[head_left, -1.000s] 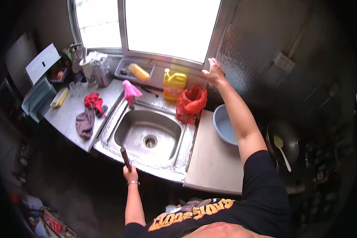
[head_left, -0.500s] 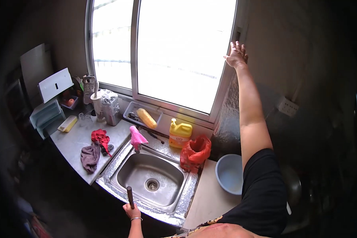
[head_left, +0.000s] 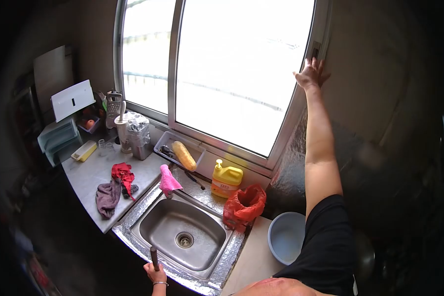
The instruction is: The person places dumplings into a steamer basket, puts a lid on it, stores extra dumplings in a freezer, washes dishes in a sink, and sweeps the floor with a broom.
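Observation:
My right hand (head_left: 312, 75) is raised at the right side of the window frame (head_left: 301, 103), fingers spread, near the small dark latch (head_left: 316, 48); whether it touches the frame is hard to tell. Low in the view, my left hand (head_left: 155, 274), with a bracelet at the wrist, is wrapped round a dark stick-like handle (head_left: 154, 257) that points up in front of the sink's near edge. The metal sink (head_left: 158, 224) holds nothing but its drain. A pink cloth (head_left: 168, 181) hangs over the tap.
Left counter: red cloth (head_left: 123, 175), grey-purple cloth (head_left: 107, 198), yellow box (head_left: 85, 151). Behind the sink: tray (head_left: 201, 159), yellow jug (head_left: 226, 180). Right of the sink: red plastic bag (head_left: 245, 204), blue basin (head_left: 286, 237).
The view has shifted, so the window and my raised right hand appear further right. The sink and my left hand with the handle appear further left and lower. My right hand's fingers look more spread.

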Action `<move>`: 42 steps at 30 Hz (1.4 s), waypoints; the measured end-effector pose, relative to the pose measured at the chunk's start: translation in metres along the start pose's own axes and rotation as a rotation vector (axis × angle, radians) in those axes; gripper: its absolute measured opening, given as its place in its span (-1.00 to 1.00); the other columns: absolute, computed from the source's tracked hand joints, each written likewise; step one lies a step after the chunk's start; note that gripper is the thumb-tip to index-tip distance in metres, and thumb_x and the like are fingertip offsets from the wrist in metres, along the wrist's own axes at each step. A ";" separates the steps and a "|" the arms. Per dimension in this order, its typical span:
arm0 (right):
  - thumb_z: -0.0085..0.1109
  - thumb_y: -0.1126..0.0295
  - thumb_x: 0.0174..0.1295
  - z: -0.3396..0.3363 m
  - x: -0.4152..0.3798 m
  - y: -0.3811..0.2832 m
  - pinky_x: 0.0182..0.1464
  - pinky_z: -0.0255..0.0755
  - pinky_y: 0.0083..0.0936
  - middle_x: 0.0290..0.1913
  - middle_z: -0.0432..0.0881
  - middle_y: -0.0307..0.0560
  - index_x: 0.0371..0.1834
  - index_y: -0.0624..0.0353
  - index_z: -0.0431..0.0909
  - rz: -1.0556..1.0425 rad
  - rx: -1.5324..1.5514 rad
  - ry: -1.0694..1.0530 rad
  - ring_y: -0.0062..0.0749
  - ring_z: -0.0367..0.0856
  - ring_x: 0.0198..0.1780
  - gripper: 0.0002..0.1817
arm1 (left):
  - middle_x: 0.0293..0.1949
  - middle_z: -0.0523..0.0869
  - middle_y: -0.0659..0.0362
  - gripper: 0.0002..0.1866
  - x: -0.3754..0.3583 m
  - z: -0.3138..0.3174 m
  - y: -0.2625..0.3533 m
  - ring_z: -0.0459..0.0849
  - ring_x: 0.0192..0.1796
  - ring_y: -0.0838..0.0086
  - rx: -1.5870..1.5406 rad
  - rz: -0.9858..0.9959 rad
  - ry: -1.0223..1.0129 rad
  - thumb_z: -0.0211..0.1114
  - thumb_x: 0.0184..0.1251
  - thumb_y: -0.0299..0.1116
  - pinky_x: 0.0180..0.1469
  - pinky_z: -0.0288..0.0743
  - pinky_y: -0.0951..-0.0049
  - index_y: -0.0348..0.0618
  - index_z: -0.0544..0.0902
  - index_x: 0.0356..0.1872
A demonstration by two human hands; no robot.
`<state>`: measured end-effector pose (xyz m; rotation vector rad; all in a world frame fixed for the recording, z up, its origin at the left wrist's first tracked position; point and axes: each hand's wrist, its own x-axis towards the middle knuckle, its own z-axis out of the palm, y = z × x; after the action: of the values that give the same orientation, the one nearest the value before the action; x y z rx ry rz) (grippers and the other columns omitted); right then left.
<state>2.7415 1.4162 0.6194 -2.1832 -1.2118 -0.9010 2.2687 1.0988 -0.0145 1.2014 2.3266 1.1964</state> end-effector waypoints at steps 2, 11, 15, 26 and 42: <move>0.07 -0.07 0.07 0.015 0.010 0.007 0.36 -0.48 0.21 0.45 -0.07 -0.17 0.37 0.04 0.07 -0.026 0.059 0.070 -0.24 -0.35 0.48 -0.18 | -0.24 0.39 0.03 -0.80 0.002 -0.001 -0.001 0.53 -0.25 0.09 0.003 -0.005 -0.013 0.32 -0.10 -0.45 -0.16 0.42 0.14 -0.27 0.49 -0.44; 0.10 -0.11 0.00 0.059 0.017 -0.053 0.41 -0.41 0.01 0.47 -0.19 -0.09 0.39 0.08 0.00 -0.197 0.347 0.152 -0.30 -0.37 0.48 -0.08 | -0.26 0.41 0.04 -0.79 0.005 -0.002 0.010 0.53 -0.24 0.09 0.009 -0.060 -0.039 0.29 -0.08 -0.48 -0.15 0.41 0.15 -0.27 0.51 -0.37; 0.13 -0.14 -0.01 0.077 0.021 -0.097 0.40 -0.42 0.00 0.48 -0.27 -0.12 0.43 -0.07 -0.13 -0.335 0.406 0.147 -0.28 -0.43 0.48 -0.02 | -0.25 0.40 0.05 -0.77 0.007 -0.002 0.011 0.55 -0.26 0.10 0.003 -0.114 -0.045 0.33 -0.10 -0.48 -0.17 0.42 0.15 -0.25 0.52 -0.36; 0.19 0.09 -0.04 0.197 -0.105 -0.116 0.42 -0.14 -0.23 0.41 -0.01 0.08 0.33 0.09 0.11 -0.377 0.424 -0.087 -0.02 -0.13 0.43 -0.17 | -0.28 0.45 0.06 -0.77 0.015 -0.008 0.014 0.55 -0.24 0.13 0.052 -0.126 -0.093 0.33 -0.09 -0.48 -0.10 0.41 0.18 -0.22 0.57 -0.33; 0.24 0.40 0.02 0.100 -0.403 -0.120 0.00 0.39 -0.55 -0.02 0.56 0.02 0.05 0.23 0.44 -0.638 1.110 -1.031 -0.42 0.54 -0.01 -0.53 | -0.21 0.48 0.05 -0.87 0.010 -0.001 -0.009 0.55 -0.21 0.10 -0.100 -0.019 -0.002 0.28 0.01 -0.38 -0.14 0.47 0.22 -0.19 0.56 -0.42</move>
<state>2.5118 1.3221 0.2657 -1.2167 -2.1716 0.7932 2.2561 1.1031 -0.0196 1.1430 2.2425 1.2879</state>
